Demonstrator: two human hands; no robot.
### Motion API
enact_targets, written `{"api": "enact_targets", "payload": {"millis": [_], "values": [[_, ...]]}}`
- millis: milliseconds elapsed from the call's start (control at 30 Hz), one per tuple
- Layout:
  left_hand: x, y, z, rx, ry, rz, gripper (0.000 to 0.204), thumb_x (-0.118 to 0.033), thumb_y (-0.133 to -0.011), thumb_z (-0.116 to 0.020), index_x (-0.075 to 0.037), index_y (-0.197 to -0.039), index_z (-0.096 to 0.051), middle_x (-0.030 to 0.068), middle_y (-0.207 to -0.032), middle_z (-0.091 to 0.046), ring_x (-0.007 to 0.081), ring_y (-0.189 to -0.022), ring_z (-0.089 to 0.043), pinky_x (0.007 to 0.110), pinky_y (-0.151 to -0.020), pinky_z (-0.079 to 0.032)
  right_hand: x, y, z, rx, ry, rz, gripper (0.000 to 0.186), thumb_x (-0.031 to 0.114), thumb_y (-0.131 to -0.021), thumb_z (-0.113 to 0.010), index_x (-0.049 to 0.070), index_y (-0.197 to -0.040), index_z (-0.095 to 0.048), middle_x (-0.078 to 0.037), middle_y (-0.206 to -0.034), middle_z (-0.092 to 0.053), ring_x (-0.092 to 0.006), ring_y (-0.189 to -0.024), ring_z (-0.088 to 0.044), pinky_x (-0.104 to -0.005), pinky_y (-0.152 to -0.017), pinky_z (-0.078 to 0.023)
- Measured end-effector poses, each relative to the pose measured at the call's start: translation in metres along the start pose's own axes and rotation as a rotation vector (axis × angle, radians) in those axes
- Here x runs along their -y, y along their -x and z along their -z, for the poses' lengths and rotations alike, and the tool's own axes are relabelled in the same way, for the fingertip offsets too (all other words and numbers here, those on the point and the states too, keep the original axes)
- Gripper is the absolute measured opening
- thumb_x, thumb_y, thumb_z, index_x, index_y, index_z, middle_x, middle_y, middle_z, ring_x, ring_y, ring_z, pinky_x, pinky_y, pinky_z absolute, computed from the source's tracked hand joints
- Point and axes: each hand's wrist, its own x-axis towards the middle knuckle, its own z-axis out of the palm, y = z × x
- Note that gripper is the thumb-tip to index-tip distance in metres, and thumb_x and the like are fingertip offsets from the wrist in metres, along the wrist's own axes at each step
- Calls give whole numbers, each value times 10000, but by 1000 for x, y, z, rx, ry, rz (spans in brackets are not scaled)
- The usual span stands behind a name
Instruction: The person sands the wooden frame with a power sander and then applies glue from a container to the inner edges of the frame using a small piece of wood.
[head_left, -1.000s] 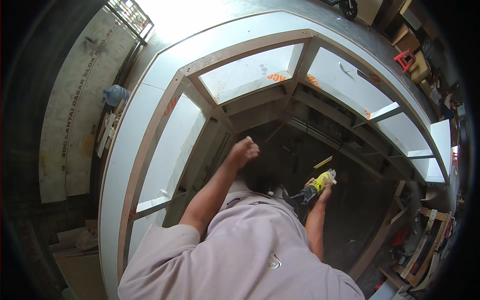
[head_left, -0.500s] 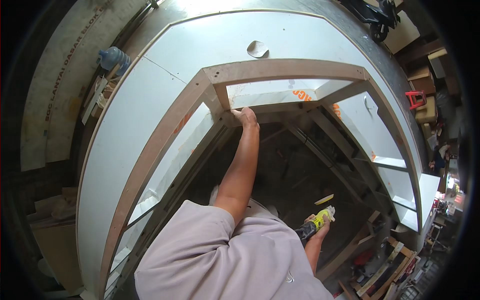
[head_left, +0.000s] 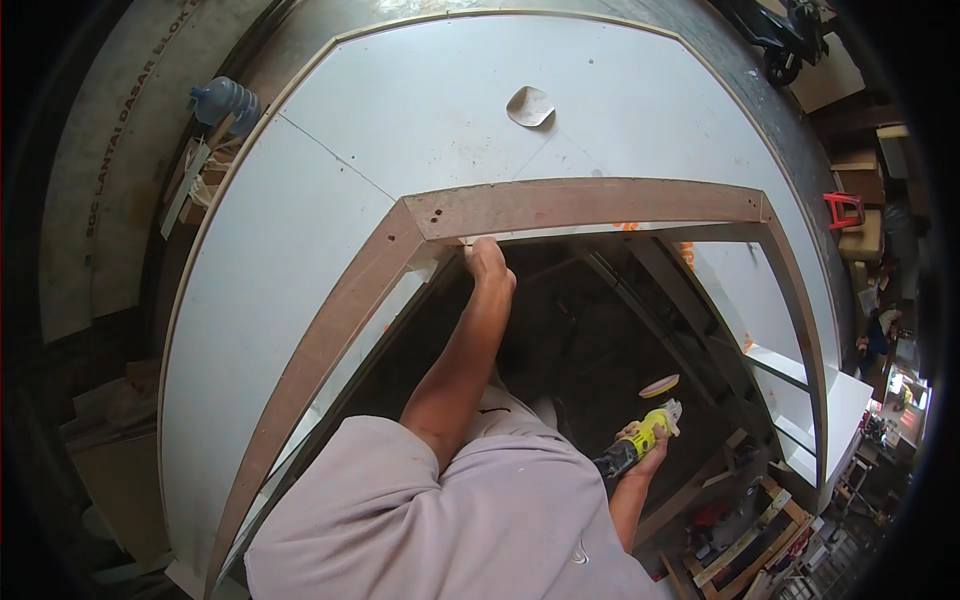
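My left hand (head_left: 487,262) reaches up and grips the underside edge of a brown wooden frame rail (head_left: 590,205) at the top of a large white-panelled cabinet (head_left: 300,260). My right hand (head_left: 640,455) is low at the right, closed around a yellow and black angle grinder (head_left: 640,437) with a pale sanding disc (head_left: 659,386) at its head. The grinder hangs inside the dark cabinet opening, apart from the frame. My light shirt fills the lower middle of the view.
A crumpled pale scrap (head_left: 529,105) lies on the white top panel. A blue water jug (head_left: 226,98) stands at the upper left. A red stool (head_left: 845,209) and wood offcuts (head_left: 745,540) sit at the right, with boards stacked at the left.
The view has tilted upward, so more of the white top panel shows. My left hand went from free air to the frame rail and holds there. The grinder stays low at my right.
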Motion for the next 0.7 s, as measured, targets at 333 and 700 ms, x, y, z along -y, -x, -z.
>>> {"api": "enact_targets", "payload": {"millis": [333, 700], "values": [[-28, 32, 3, 196, 113, 121, 375, -84, -956, -543, -100, -1330, -526, 45, -1257, -613, 128, -1183, -532, 433, -1173, -268, -10, 15, -44, 7, 33, 44, 349, 328, -872, -675, 48, -1054, -572, -117, -833, -643, -254, -691, -662, -400, -656, -582], [-48, 49, 14, 177, 23, -228, 510, -289, -1025, -600, 37, -1403, -491, 89, -1311, -610, 180, -1213, -560, 317, -1093, -381, -21, 44, -57, -11, 38, 93, 350, 336, -875, -672, 46, -1046, -579, -121, -832, -648, -254, -677, -659, -391, -661, -584]]}}
